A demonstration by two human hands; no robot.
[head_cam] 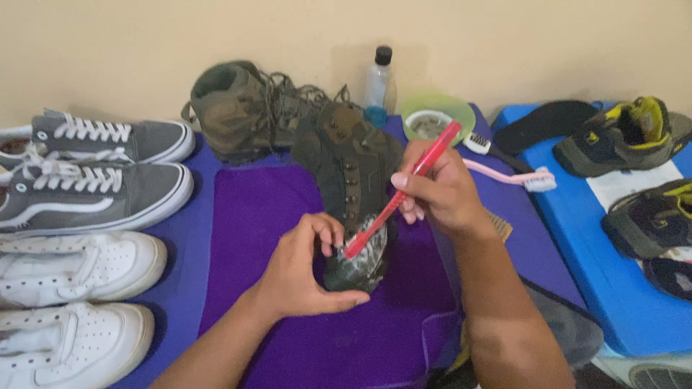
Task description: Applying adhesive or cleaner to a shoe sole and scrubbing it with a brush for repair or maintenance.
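A: What is the biggest thing here?

B: The desk, under a blue cover, with a purple cloth spread across its middle. A blue mat lies to the right.

A: And on them?

B: On the left, two grey sneakers with white laces, and nearer the camera two white sneakers. At the back stands an olive boot, upright by the wall. On the blue mat sit dark shoes with yellow trim.

A: Where is the boot being handled?

B: The second boot lies on the purple cloth, toe toward the camera, its toe cap covered in white foam.

A: The hands?

B: The left hand curls around the toe, thumb below and fingers on top, touching it. The right hand is closed around a red toothbrush, whose head rests on the foamy toe.

A: Smaller things?

B: Behind the boot, a green bowl near the wall, and a clear bottle with a black cap just left of it. A pink brush lies right of the right hand, with a dark-handled brush just beside the bowl.
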